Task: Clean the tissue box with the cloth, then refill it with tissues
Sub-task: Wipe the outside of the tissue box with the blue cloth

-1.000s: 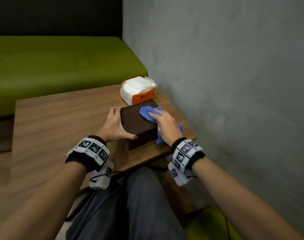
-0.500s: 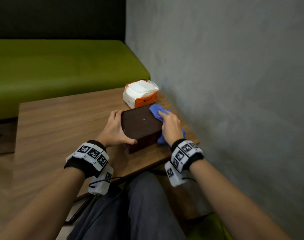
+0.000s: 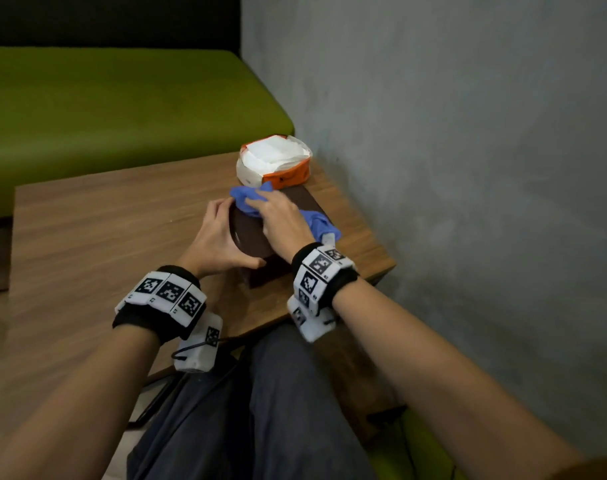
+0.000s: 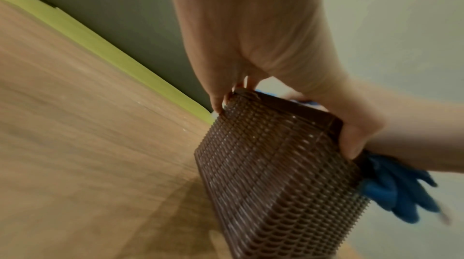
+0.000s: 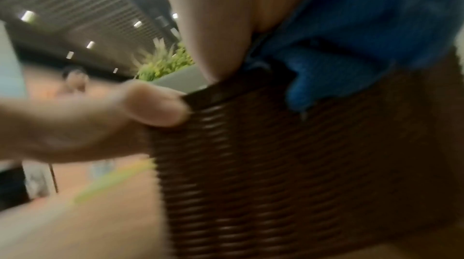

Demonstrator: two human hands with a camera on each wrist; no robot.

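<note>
A dark brown woven tissue box (image 3: 252,242) stands near the table's right edge. My left hand (image 3: 219,237) grips its left side, with the thumb (image 4: 351,140) hooked over the near corner of the lid. My right hand (image 3: 279,218) lies on top of the box with its fingers stretched out and presses a blue cloth (image 3: 245,199) against the far left part of the lid. The cloth's other end (image 3: 317,221) trails off the box's right side. The woven side wall (image 4: 271,174) and the cloth (image 5: 364,25) show close up in the wrist views. A white and orange tissue pack (image 3: 274,161) lies just behind the box.
The wooden table (image 3: 104,220) stretches to the left of the box. A grey wall (image 3: 468,168) runs close along the table's right edge. A green bench (image 3: 122,109) stands behind the table. My knees (image 3: 260,410) are under the near edge.
My right hand has swept the cloth from the box's right side across the lid to its far left part. My left hand has kept its grip on the box.
</note>
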